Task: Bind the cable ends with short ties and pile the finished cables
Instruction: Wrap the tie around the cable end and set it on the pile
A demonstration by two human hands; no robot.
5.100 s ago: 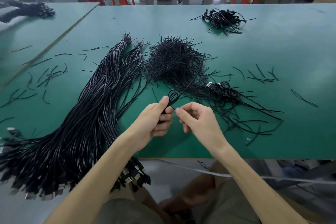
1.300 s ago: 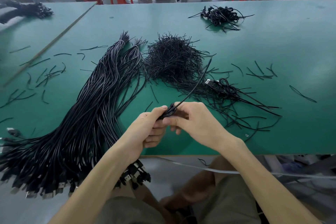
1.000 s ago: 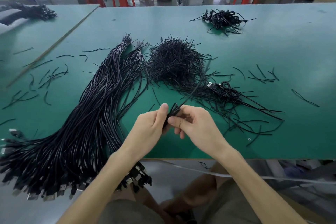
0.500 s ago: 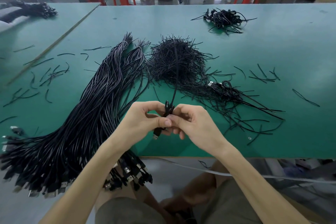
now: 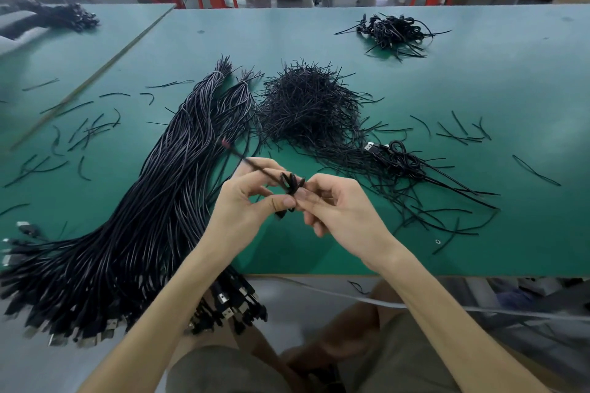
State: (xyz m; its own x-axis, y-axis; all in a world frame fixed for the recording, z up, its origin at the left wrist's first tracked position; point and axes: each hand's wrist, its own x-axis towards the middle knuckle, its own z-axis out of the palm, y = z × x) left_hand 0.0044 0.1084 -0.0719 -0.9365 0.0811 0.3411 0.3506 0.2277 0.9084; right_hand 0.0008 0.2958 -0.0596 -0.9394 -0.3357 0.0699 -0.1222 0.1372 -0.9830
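Cable coil held over green table's near edge, between both hands | risk: loops may spring apart, or the twist loosen, if either pinch eases; free tail could snag | left hand: thumb and forefinger pinch coil | right hand: fingertips pinch coil, other fingers curled

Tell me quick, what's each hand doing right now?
Left hand: pinching the folded thin black cable.
Right hand: pinching that same cable.

Cable bundle lies left of tie heap (adjoining).
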